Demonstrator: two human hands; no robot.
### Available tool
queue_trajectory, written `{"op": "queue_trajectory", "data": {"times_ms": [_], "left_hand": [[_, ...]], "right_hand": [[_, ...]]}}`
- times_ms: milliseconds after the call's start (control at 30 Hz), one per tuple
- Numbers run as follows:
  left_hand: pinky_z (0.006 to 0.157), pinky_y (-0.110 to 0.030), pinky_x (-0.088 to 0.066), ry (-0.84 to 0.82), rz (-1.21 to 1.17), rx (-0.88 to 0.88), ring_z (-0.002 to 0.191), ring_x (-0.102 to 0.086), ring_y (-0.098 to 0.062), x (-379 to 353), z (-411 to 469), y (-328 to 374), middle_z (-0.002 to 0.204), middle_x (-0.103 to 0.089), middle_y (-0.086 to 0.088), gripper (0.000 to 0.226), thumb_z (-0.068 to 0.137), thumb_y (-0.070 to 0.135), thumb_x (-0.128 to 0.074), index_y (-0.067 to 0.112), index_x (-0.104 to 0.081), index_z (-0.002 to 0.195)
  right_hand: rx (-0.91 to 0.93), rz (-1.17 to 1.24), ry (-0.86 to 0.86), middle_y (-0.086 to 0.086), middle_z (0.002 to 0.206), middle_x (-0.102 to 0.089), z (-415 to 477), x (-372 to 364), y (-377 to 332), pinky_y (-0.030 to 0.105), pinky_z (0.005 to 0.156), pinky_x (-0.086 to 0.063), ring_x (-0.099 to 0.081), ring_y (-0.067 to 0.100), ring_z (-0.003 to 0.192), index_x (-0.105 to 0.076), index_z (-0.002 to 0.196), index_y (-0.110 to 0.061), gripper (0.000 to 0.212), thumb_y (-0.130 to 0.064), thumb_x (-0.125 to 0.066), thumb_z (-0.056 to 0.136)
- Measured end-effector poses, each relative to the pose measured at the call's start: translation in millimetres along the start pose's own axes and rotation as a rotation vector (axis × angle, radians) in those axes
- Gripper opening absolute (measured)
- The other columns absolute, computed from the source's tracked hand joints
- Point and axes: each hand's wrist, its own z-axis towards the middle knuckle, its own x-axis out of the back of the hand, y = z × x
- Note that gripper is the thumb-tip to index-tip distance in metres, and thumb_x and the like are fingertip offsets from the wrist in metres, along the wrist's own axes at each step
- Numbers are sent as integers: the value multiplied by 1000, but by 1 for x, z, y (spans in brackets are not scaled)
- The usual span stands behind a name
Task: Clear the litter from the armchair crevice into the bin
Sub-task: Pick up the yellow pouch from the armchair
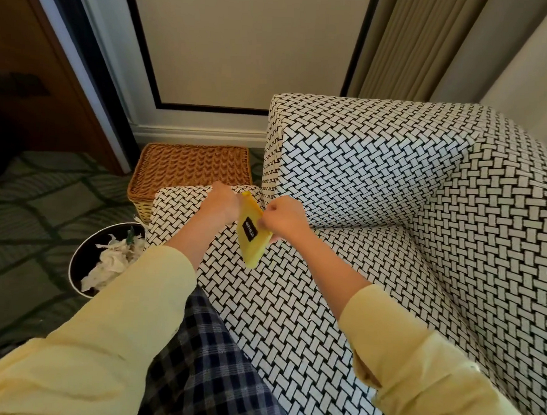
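My right hand [284,220] has its fingers curled shut, pinching the edge of a yellow packet [253,234] with a black label, while my left hand [224,202] closes on its upper end, so I hold it between both, clear of the seat cushion [293,302]. It sits just over the crevice by the armrest [184,200], which suggests I lifted it out there. The bin [85,255], part-full of crumpled paper, stands on the floor to my left, near enough for a short swing.

A black label [250,229] with white lettering sits on a yellow packet [252,237] held over a woven-pattern armchair [377,168]. The lettering is too blurred to read. No other text shows.
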Motion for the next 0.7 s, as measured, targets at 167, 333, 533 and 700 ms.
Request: {"op": "queue_trajectory", "data": {"times_ms": [167, 333, 533, 700], "left_hand": [[93, -53, -42, -545, -371, 314, 119, -51, -38, 3, -28, -9, 146, -32, -19, 64, 91, 58, -35, 24, -25, 144], [52, -26, -56, -425, -1155, 317, 73, -61, -19, 6, -17, -19, 90, -55, -14, 10, 96, 5, -44, 0, -52, 92], [73, -32, -51, -229, -1072, 318, 104, -61, -28, 18, -3, -35, 118, -55, -21, 36, 89, -11, -47, -6, -47, 124], [78, -31, -50, -164, -951, 316, 108, -58, -25, 38, 29, -49, 121, -55, -18, 45, 88, -10, -49, -2, -40, 131]], "right_hand": [[-196, 555, 102, 12, 76, -67, 15, -17, -6, 42, 78, -57, -69, 28, 75, -56, 72, -10, 13, -6, -62, 82], [-239, 1025, -37, 13, 69, -58, 3, -19, -21, 32, 61, -58, -61, 23, 63, -49, 76, -1, 15, 11, -53, 84], [-240, 1041, -204, 12, 73, -56, 16, -30, -32, 31, 64, -56, -60, 22, 67, -50, 77, -5, 10, -1, -52, 86], [-372, 1136, -208, 15, 87, -59, 51, -39, -45, 32, 53, -55, -60, 24, 76, -48, 101, -3, 10, -8, -50, 93]]}}
